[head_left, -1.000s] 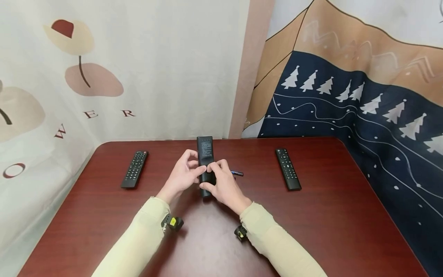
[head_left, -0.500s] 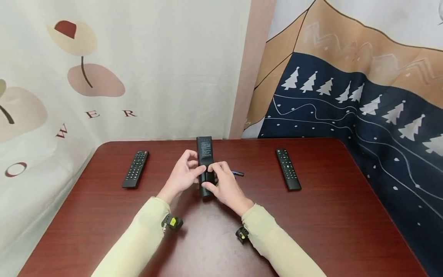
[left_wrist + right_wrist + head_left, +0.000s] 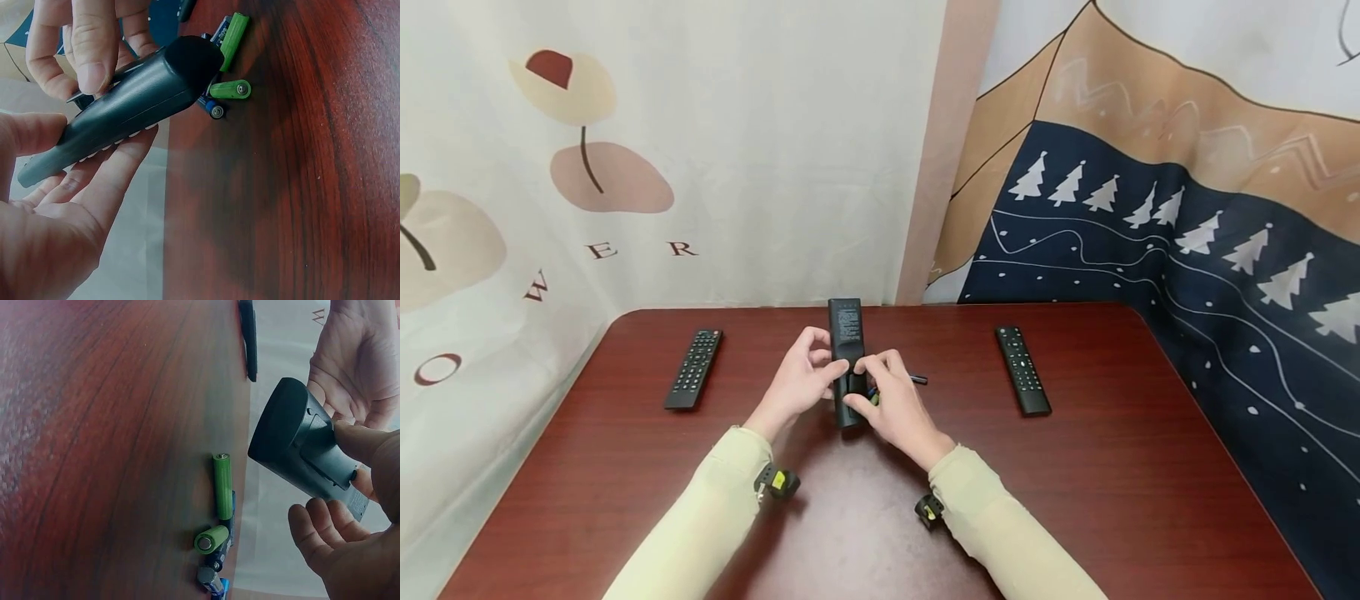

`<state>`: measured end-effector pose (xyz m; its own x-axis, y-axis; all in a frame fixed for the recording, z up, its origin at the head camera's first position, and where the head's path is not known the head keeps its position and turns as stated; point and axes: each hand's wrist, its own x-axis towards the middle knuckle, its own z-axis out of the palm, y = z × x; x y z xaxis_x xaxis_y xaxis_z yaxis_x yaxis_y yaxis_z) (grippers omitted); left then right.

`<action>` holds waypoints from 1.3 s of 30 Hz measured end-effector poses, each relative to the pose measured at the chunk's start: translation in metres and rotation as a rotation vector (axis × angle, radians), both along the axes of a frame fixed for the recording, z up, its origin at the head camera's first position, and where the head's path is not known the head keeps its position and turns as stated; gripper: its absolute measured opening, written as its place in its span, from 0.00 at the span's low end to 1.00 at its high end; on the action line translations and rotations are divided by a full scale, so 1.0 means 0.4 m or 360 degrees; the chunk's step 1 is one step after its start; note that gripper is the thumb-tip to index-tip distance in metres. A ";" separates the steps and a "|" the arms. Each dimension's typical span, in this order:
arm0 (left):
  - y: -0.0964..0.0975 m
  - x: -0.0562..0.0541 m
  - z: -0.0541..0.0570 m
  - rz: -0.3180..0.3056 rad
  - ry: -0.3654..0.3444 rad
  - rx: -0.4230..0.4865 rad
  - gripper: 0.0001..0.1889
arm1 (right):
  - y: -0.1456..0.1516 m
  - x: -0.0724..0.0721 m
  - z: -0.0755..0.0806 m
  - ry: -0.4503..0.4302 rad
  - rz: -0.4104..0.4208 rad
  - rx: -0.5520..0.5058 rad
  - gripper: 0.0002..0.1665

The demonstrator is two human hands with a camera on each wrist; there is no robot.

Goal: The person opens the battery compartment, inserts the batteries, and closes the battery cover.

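Observation:
My left hand [image 3: 793,379] grips a black remote control [image 3: 847,323] by its sides, its label back turned up and raised above the table. The thumb presses the back and the fingers lie under the button side. With thumb and index finger my right hand [image 3: 895,408] pinches the battery cover [image 3: 321,455] near the remote's lower end. One end of the cover looks slightly lifted in the left wrist view; the compartment inside is hidden. In the right wrist view, the other right fingers extend free beside the remote. Below it lie green batteries [image 3: 222,487] and blue batteries [image 3: 215,110].
A second remote [image 3: 693,369] lies buttons up at the table's left, and a third remote [image 3: 1023,371] at the right. The dark red table [image 3: 1120,500] ends at the back against a printed curtain [image 3: 775,167].
My right hand has shifted slightly to the right along the remote, and a bit of green battery now shows beside it. The left hand keeps its grip; the view has tilted slightly.

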<state>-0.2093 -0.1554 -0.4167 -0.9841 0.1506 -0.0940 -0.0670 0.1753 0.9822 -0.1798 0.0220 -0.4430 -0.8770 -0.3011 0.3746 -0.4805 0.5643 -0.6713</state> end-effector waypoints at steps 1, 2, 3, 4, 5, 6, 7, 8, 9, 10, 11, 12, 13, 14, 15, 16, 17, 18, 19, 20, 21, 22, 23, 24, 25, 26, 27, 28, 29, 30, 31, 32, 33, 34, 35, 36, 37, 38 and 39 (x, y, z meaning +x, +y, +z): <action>0.000 0.000 0.000 0.0001 -0.0001 -0.0005 0.17 | 0.001 0.000 0.001 0.0009 0.0004 -0.0004 0.21; 0.000 0.000 0.001 0.0005 -0.0003 -0.0011 0.17 | 0.002 0.000 0.001 0.0022 0.0009 -0.0004 0.21; -0.001 0.000 0.001 0.0010 -0.0002 -0.0016 0.17 | 0.003 0.000 0.001 0.0037 0.0016 -0.0006 0.21; -0.001 0.000 0.001 0.0014 -0.0004 -0.0019 0.17 | 0.004 0.000 0.002 0.0056 0.0025 -0.0010 0.20; -0.002 0.000 0.002 0.0022 -0.0011 -0.0021 0.17 | 0.004 -0.001 0.001 0.0077 0.0036 -0.0020 0.20; -0.003 0.000 0.002 0.0028 -0.0011 -0.0023 0.17 | 0.005 -0.001 0.001 0.0095 0.0048 -0.0032 0.19; -0.003 0.000 0.002 0.0032 -0.0012 -0.0026 0.17 | 0.005 -0.002 0.001 0.0112 0.0062 -0.0041 0.18; -0.005 0.001 0.002 0.0036 -0.0012 -0.0030 0.17 | 0.005 -0.002 0.000 0.0123 0.0075 -0.0054 0.18; -0.006 0.001 0.002 0.0037 -0.0013 -0.0036 0.17 | 0.004 -0.002 0.000 0.0134 0.0085 -0.0070 0.17; -0.007 0.002 0.002 0.0041 -0.0018 -0.0041 0.17 | 0.004 -0.002 0.000 0.0139 0.0095 -0.0083 0.16; -0.008 0.003 0.003 0.0041 -0.0019 -0.0047 0.17 | 0.004 -0.002 0.001 0.0141 0.0104 -0.0094 0.15; -0.009 0.004 0.003 0.0040 -0.0019 -0.0050 0.17 | 0.004 -0.001 0.002 0.0144 0.0108 -0.0097 0.14; -0.009 0.005 0.003 0.0036 -0.0022 -0.0055 0.18 | 0.004 -0.001 0.002 0.0145 0.0110 -0.0101 0.13; -0.010 0.005 0.003 0.0035 -0.0022 -0.0056 0.18 | 0.005 -0.001 0.002 0.0148 0.0111 -0.0103 0.12; -0.010 0.006 0.003 0.0035 -0.0023 -0.0055 0.18 | 0.005 -0.001 0.003 0.0153 0.0112 -0.0102 0.11; -0.010 0.006 0.003 0.0038 -0.0022 -0.0052 0.18 | 0.005 -0.001 0.003 0.0156 0.0112 -0.0101 0.10; -0.011 0.005 0.003 0.0040 -0.0019 -0.0049 0.18 | 0.006 0.000 0.004 0.0165 0.0109 -0.0100 0.10; -0.011 0.005 0.002 0.0043 -0.0018 -0.0047 0.18 | 0.005 0.000 0.004 0.0178 0.0104 -0.0103 0.10; -0.012 0.004 0.001 0.0045 -0.0017 -0.0048 0.18 | 0.006 0.000 0.005 0.0185 0.0104 -0.0109 0.10; -0.012 0.004 0.000 0.0047 -0.0016 -0.0046 0.18 | 0.006 0.001 0.006 0.0192 0.0104 -0.0111 0.10; -0.013 0.004 -0.001 0.0049 -0.0017 -0.0047 0.18 | 0.006 0.001 0.007 0.0198 0.0105 -0.0114 0.10; -0.014 0.004 -0.002 0.0050 -0.0018 -0.0047 0.18 | 0.006 0.001 0.007 0.0202 0.0106 -0.0118 0.10; -0.014 0.004 -0.002 0.0049 -0.0020 -0.0044 0.19 | 0.007 0.001 0.007 0.0203 0.0108 -0.0122 0.10; -0.015 0.004 -0.002 0.0047 -0.0021 -0.0040 0.19 | 0.008 0.001 0.007 0.0200 0.0109 -0.0127 0.10; -0.015 0.005 -0.002 0.0045 -0.0019 -0.0040 0.19 | 0.009 0.000 0.008 0.0190 0.0113 -0.0129 0.10; -0.015 0.005 -0.001 0.0045 -0.0016 -0.0038 0.19 | 0.010 0.000 0.009 0.0187 0.0115 -0.0136 0.10; -0.015 0.005 0.000 0.0045 -0.0012 -0.0036 0.19 | 0.010 -0.001 0.011 0.0184 0.0118 -0.0145 0.10; -0.014 0.005 0.002 0.0044 -0.0009 -0.0031 0.19 | 0.012 -0.002 0.012 0.0178 0.0121 -0.0150 0.10; -0.014 0.006 0.004 0.0041 -0.0008 -0.0029 0.18 | 0.013 -0.002 0.013 0.0168 0.0122 -0.0151 0.10; -0.013 0.006 0.006 0.0040 -0.0005 -0.0029 0.18 | 0.014 -0.003 0.016 0.0160 0.0122 -0.0153 0.10; -0.013 0.007 0.007 0.0037 -0.0006 -0.0027 0.18 | 0.015 -0.002 0.018 0.0157 0.0122 -0.0157 0.10; -0.013 0.007 0.009 0.0035 -0.0006 -0.0023 0.18 | 0.016 -0.002 0.021 0.0153 0.0121 -0.0159 0.10; -0.013 0.008 0.010 0.0033 -0.0007 -0.0019 0.18 | 0.018 -0.003 0.023 0.0149 0.0118 -0.0161 0.10; -0.013 0.008 0.011 0.0031 -0.0009 -0.0019 0.18 | 0.019 -0.003 0.023 0.0145 0.0112 -0.0164 0.10; -0.014 0.009 0.011 0.0029 -0.0010 -0.0020 0.18 | 0.021 -0.003 0.026 0.0143 0.0106 -0.0169 0.10; -0.014 0.009 0.011 0.0025 -0.0011 -0.0017 0.18 | 0.024 -0.002 0.028 0.0145 0.0100 -0.0177 0.11; -0.014 0.010 0.011 0.0024 -0.0012 -0.0013 0.18 | 0.026 -0.001 0.029 0.0147 0.0096 -0.0187 0.11; -0.014 0.011 0.011 0.0023 -0.0012 -0.0010 0.18 | 0.029 -0.001 0.030 0.0148 0.0095 -0.0197 0.11; -0.014 0.011 0.010 0.0022 -0.0013 -0.0005 0.18 | 0.032 -0.001 0.031 0.0148 0.0093 -0.0206 0.12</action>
